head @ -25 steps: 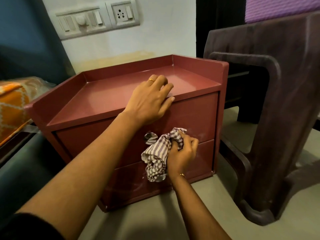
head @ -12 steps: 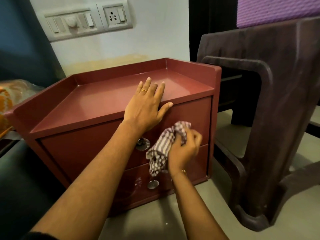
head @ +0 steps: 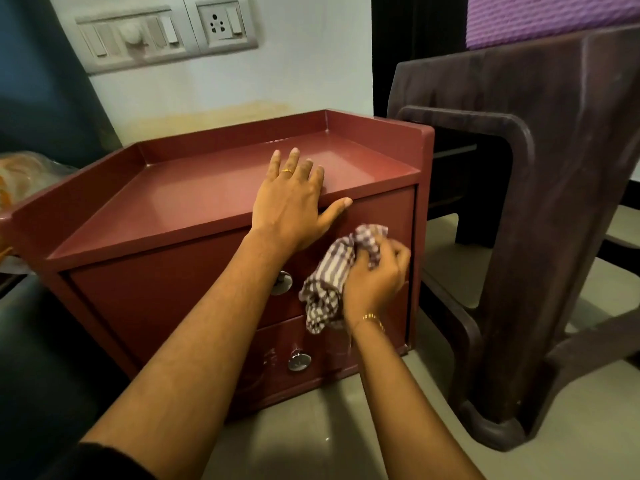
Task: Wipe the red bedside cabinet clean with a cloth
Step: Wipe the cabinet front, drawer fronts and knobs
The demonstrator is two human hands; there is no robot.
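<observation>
The red bedside cabinet [head: 180,202] stands on the floor in front of me, with a raised rim on three sides of its top and two drawers with round metal knobs. My left hand [head: 294,199] lies flat and spread on the front edge of the top, thumb hooked over the edge. My right hand [head: 377,275] clutches a bunched brown-and-white striped cloth [head: 332,271] and presses it against the right part of the upper drawer front. The cloth's tail hangs down over the gap between the drawers. The upper knob [head: 282,282] is partly hidden by my left forearm.
A dark brown plastic chair [head: 540,188] stands close on the right of the cabinet. A dark blue headboard and orange bedding [head: 20,174] lie to the left. A switchboard with a socket [head: 166,29] is on the white wall behind. Pale floor [head: 311,438] lies below.
My right hand has carried the cloth up and to the right across the upper drawer front. My left hand has flattened and spread on the top's front edge.
</observation>
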